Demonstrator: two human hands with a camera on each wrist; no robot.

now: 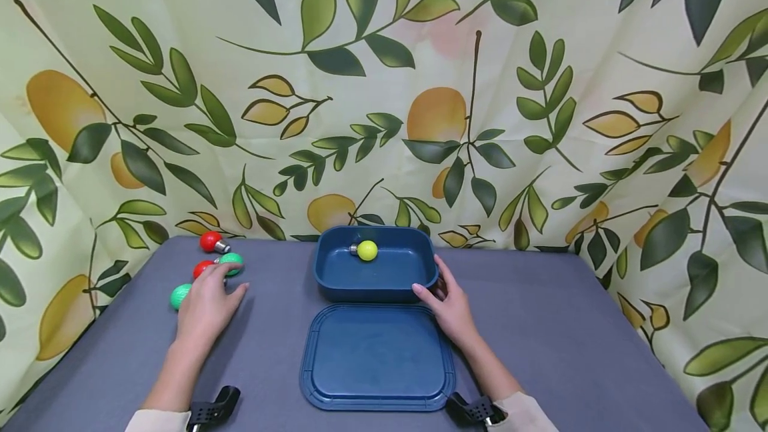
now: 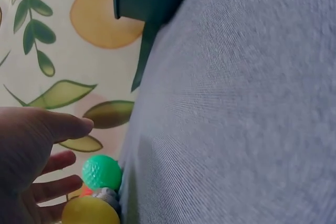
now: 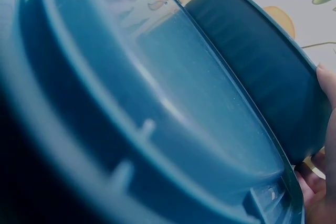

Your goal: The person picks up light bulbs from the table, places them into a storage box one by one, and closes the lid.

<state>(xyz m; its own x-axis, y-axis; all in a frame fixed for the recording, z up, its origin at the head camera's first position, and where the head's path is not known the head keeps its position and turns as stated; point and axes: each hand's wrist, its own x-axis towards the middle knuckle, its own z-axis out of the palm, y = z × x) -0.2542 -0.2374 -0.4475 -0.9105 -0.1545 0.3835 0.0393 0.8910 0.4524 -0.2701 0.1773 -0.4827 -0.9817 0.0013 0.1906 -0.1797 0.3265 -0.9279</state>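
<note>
My left hand hovers at the left over a group of light bulbs, its fingers apart and loosely bent, holding nothing. By its fingertips are a green bulb and a red bulb; another green bulb lies left of the hand. In the left wrist view, a yellow bulb shows beside the fingers, near a green one. With thumb in front and fingers at the side, my right hand grips the right front corner of a blue box. Inside the box lies a yellow-green bulb.
A blue lid lies flat in front of the box, beside the right forearm. One more red bulb sits at the back left of the grey-covered table. Behind rises a leaf-patterned cloth.
</note>
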